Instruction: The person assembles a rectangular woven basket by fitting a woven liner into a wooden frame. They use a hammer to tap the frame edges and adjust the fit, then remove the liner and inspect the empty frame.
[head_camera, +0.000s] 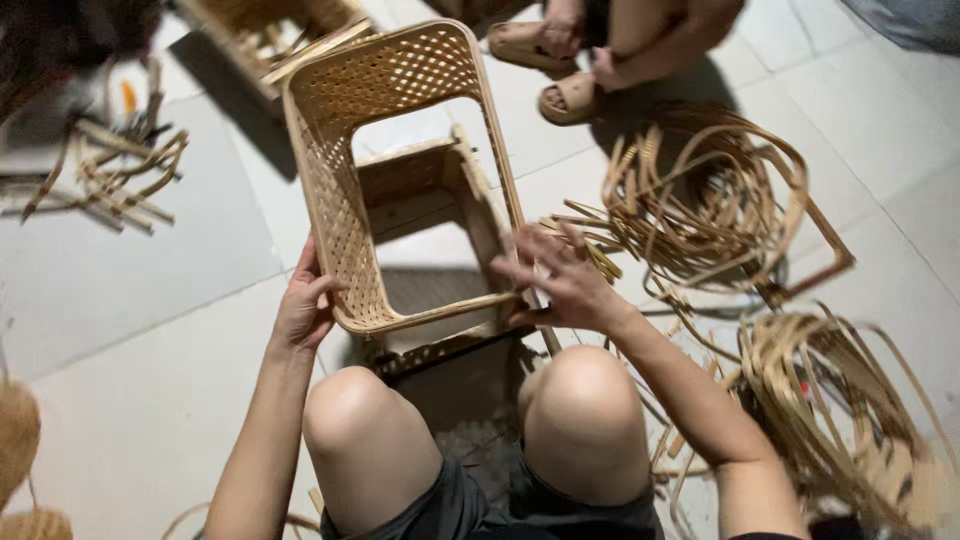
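Observation:
A woven bamboo basket frame (340, 190) with lattice sides and no bottom stands tilted over a wooden box mould (420, 180) on the tiled floor in front of my knees. My left hand (303, 305) grips the frame's near left corner from outside. At the frame's near right corner my right hand (560, 280) rests with fingers spread on the rim, beside loose bamboo strips (590, 240).
Coiled bamboo strips (700, 200) lie to the right, with another bundle (840, 400) at lower right. A seated person's sandalled feet (560, 70) are at the top. Another wooden mould (270, 35) and scrap strips (120, 170) lie at upper left. A woven piece (18, 440) sits at far left.

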